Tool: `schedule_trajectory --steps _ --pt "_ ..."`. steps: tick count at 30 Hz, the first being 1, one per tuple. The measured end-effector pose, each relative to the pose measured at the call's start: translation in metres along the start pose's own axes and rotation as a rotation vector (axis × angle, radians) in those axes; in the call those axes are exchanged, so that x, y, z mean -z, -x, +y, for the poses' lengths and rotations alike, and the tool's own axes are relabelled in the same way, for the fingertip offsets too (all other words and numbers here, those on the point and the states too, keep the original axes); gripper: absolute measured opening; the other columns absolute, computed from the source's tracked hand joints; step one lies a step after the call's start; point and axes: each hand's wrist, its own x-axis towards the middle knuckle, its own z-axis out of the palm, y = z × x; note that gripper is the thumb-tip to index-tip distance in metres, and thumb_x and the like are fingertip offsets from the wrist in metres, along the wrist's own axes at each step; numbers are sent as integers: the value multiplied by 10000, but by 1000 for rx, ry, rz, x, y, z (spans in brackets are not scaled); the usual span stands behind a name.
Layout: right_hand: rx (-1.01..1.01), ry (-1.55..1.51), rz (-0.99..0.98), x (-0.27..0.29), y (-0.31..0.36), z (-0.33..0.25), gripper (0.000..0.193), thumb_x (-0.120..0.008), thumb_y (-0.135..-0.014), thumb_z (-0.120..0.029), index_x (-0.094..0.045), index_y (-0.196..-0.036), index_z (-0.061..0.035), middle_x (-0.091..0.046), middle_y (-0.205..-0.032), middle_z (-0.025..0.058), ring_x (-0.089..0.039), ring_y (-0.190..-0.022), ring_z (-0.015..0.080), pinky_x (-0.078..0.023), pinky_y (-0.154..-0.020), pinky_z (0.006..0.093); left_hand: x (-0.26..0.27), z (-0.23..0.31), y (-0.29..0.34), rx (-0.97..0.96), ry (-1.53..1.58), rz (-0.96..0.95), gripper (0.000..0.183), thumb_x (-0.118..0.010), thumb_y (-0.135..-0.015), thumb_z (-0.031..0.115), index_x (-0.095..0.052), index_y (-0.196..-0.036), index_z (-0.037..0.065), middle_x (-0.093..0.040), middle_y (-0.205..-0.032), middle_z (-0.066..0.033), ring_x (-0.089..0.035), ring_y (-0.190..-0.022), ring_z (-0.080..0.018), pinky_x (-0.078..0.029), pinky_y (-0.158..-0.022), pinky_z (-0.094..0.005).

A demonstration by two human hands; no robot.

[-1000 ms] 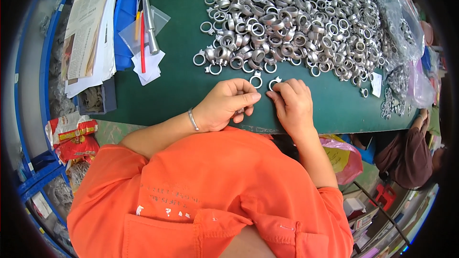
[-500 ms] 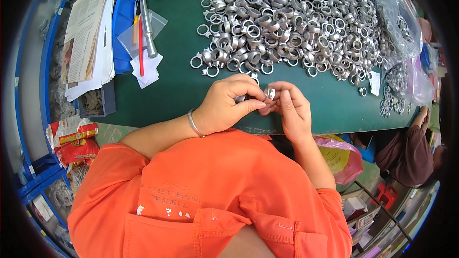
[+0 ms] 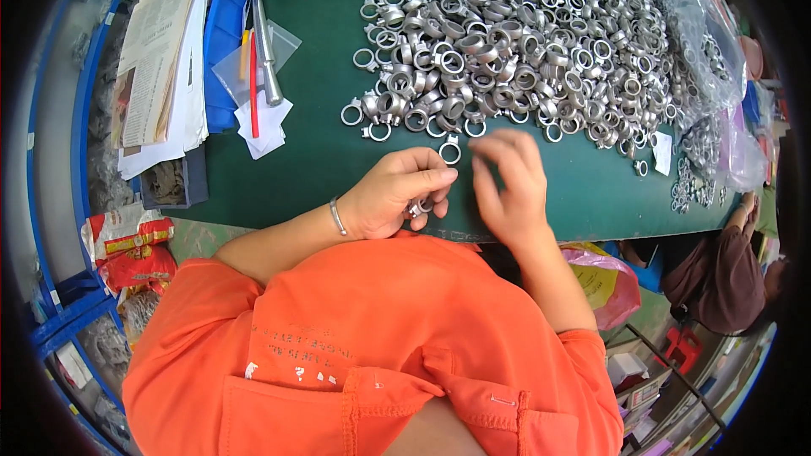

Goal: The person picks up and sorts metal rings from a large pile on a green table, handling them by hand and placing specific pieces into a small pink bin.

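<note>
My left hand [image 3: 393, 194] is closed on small silver metal rings [image 3: 420, 207], held low in its curled fingers near the table's front edge. How many it holds is partly hidden by the fingers. My right hand [image 3: 514, 190] is raised over the table to the right, blurred, its thumb apart from its bent fingers, and no ring shows in it. A single ring with a small lug [image 3: 450, 149] lies on the table between the two hands. Just beyond them spreads a large heap of similar rings [image 3: 524, 51].
On the green table [image 3: 312, 76], at left, are a tapered metal rod [image 3: 266, 51], a red pen [image 3: 253, 89], paper slips and a blue bin [image 3: 221, 34] with papers beside it. Clear plastic bags [image 3: 701, 34] lie at right. Another person [image 3: 718, 274] sits at far right.
My hands have separated. The left has drawn down and inward with the rings; the right has let go and lifted slightly toward the heap.
</note>
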Motion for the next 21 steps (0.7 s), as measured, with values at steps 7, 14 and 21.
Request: schedule_trajectory --steps 7,14,21 --pt "-278 -34 -132 5 5 15 139 -640 -724 -7 -596 -852 -38 -568 -755 77 -548 -707 260 -445 -638 332 -7 5 3 -63 -193 143 139 -574 -871 146 -530 -926 26 -550 -753 -45 -547 -651 -99 -379 -430 -191" --pt "-123 -340 -79 11 18 -5 132 -624 -726 57 -571 -823 -15 -608 -821 97 -587 -744 227 -471 -653 288 -18 7 0 -92 -297 150 128 -615 -838 100 -588 -917 3 -571 -762 -35 -526 -625 -78 -377 -434 -187" --pt "-647 -1012 -19 12 23 -12 183 -510 -867 31 -511 -1050 47 -583 -895 91 -565 -794 127 -487 -685 250 -16 7 0 -651 -855 85 91 -672 -749 18 -636 -832 17 -591 -847 -49 -557 -764 -119 -438 -670 -235"
